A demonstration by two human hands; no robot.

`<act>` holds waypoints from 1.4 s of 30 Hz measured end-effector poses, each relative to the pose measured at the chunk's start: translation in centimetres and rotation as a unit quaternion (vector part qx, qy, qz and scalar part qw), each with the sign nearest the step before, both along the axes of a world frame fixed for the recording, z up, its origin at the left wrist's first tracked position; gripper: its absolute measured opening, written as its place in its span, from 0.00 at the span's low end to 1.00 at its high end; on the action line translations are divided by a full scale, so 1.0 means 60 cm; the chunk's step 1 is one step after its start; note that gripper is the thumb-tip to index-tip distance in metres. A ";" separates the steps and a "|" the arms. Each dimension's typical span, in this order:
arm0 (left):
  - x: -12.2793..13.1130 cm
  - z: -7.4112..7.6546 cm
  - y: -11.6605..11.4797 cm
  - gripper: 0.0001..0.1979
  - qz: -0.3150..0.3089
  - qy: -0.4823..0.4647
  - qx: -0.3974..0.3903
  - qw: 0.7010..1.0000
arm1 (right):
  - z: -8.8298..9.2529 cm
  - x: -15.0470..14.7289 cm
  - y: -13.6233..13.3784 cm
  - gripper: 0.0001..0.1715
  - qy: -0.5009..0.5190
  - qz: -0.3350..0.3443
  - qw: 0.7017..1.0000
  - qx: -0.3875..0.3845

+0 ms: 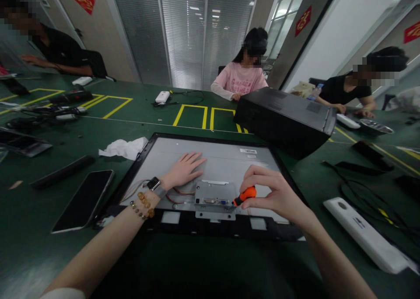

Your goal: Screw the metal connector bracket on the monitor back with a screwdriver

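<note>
An opened monitor panel [223, 159] lies face down before me, its grey metal back framed in black. My left hand [183, 171] rests flat on that back, fingers spread. In my right hand [269, 187] is a short screwdriver [246, 195] with an orange and black handle, pinched between the fingers. Its tip end is at the right side of a metal bracket [215, 192] that carries a blue VGA port [224, 202] and a white DVI port [210, 201]. Whether the tip sits in a screw I cannot tell. Thin coloured wires [173, 198] run out left of the bracket.
A large black casing [285, 115] stands tilted behind the panel's right corner. To the left lie a phone [83, 200], a black bar [62, 172] and a crumpled tissue [124, 148]. A white device [364, 233] and cables are at right. Several people sit around the green table [154, 124].
</note>
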State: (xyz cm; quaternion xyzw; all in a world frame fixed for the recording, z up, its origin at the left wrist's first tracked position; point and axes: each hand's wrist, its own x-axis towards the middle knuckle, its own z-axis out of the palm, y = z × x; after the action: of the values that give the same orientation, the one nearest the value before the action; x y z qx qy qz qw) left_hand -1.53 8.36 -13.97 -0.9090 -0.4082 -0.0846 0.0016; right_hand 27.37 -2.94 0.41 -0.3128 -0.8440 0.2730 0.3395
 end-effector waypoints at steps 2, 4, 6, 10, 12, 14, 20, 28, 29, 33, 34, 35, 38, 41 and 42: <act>0.001 0.000 0.000 0.27 0.001 -0.001 -0.002 1.000 | 0.002 0.001 -0.001 0.09 -0.010 -0.008 1.000 0.006; 0.001 0.001 -0.001 0.27 0.001 -0.003 -0.005 1.000 | 0.004 0.001 -0.002 0.07 -0.017 -0.011 1.000 0.010; 0.000 0.002 -0.001 0.27 -0.001 -0.005 -0.006 1.000 | 0.007 0.002 -0.001 0.10 -0.016 -0.009 1.000 0.012; 0.000 0.002 -0.002 0.27 -0.002 -0.013 -0.002 1.000 | 0.011 0.003 -0.001 0.13 -0.014 0.000 1.000 0.018; 0.000 0.002 -0.003 0.27 -0.001 -0.013 -0.006 1.000 | 0.011 0.004 -0.002 0.15 -0.018 0.005 1.000 0.014; 0.000 0.003 -0.003 0.27 -0.001 -0.015 -0.011 1.000 | 0.012 0.005 -0.003 0.18 -0.020 0.011 1.000 0.001; 0.000 0.005 -0.003 0.27 -0.004 -0.020 -0.008 1.000 | 0.009 0.005 0.000 0.16 -0.006 0.018 1.000 0.001; 0.001 0.009 -0.004 0.27 -0.002 -0.013 -0.019 1.000 | 0.010 0.007 -0.001 0.17 -0.004 -0.022 1.000 0.010; 0.001 0.008 -0.004 0.27 -0.002 -0.013 -0.018 1.000 | 0.012 0.007 -0.003 0.18 -0.009 -0.024 1.000 0.003; 0.002 0.008 -0.005 0.27 0.002 -0.011 -0.017 1.000 | 0.016 0.005 -0.006 0.17 -0.022 -0.014 1.000 -0.003; 0.002 0.008 -0.005 0.27 0.002 -0.011 -0.017 1.000 | 0.015 0.005 -0.005 0.17 -0.024 -0.013 1.000 -0.002; 0.002 0.009 -0.005 0.27 0.002 -0.011 -0.015 1.000 | 0.014 0.004 -0.003 0.16 -0.022 -0.013 1.000 0.001; 0.002 0.009 -0.005 0.27 0.001 -0.013 -0.016 1.000 | 0.007 0.004 0.002 0.13 -0.005 -0.022 1.000 0.015; 0.001 0.007 -0.004 0.27 -0.001 -0.022 -0.017 1.000 | 0.002 0.005 0.005 0.12 0.010 -0.042 0.998 0.036; 0.001 0.006 -0.004 0.27 -0.003 -0.025 -0.016 1.000 | 0.001 0.006 0.005 0.12 0.012 -0.049 0.998 0.038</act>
State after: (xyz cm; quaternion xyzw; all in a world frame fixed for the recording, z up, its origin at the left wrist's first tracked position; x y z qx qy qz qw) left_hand -1.49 8.14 -13.60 -0.9077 -0.4067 -0.1008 -0.0238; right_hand 27.72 -2.65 0.50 -0.3373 -0.8335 0.2272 0.3740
